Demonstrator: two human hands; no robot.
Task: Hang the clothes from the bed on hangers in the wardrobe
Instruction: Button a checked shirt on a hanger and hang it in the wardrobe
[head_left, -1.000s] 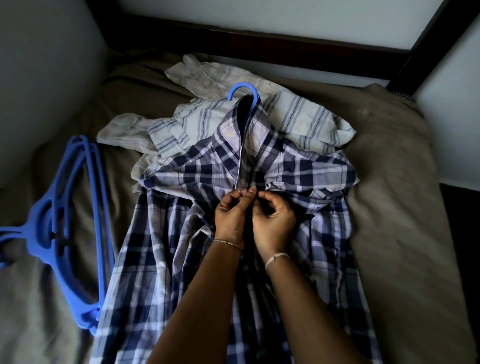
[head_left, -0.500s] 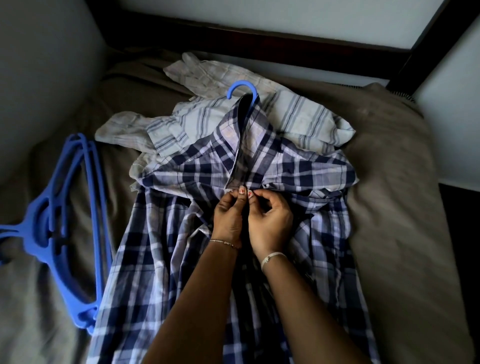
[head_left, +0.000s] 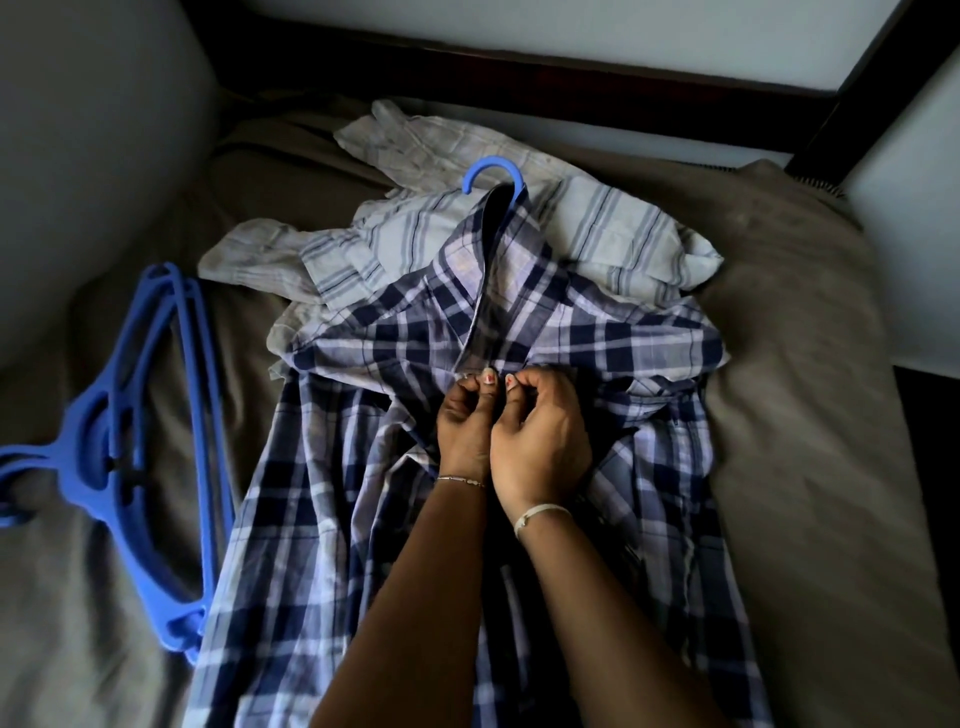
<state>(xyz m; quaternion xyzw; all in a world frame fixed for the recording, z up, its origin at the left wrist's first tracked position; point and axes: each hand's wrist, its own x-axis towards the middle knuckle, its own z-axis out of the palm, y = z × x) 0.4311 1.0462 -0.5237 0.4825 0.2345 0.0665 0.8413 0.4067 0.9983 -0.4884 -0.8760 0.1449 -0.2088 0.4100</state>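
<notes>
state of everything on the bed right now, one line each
plaid shirt: on hanger, lying flat, collar open
blue hanger: inside plaid shirt, hook sticking out
striped shirt: crumpled, no hanger seen
spare hangers: stacked, unused
left hand: pinches plaid shirt front
right hand: pinches plaid shirt front

No text, label, brand or number can be read on any of the clothes or hangers.
</notes>
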